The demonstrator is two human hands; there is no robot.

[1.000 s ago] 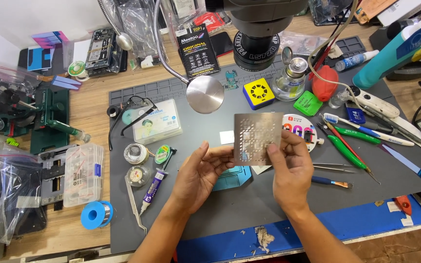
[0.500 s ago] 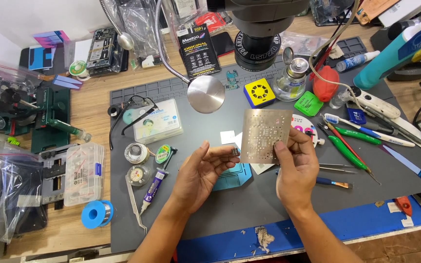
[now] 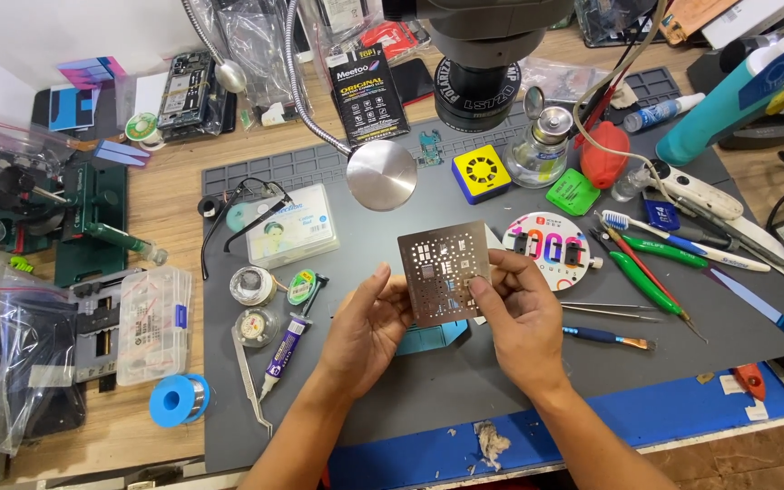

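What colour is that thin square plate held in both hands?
The plate is dull grey metal, patterned with small cut-out squares and dots; the head view shows it best.

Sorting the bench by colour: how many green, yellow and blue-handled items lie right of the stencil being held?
Green: 2, the green square pad and the green-handled tool
Yellow: 1, the yellow square block
Blue-handled: 2, the toothbrush and the blue-handled tool
Total: 5
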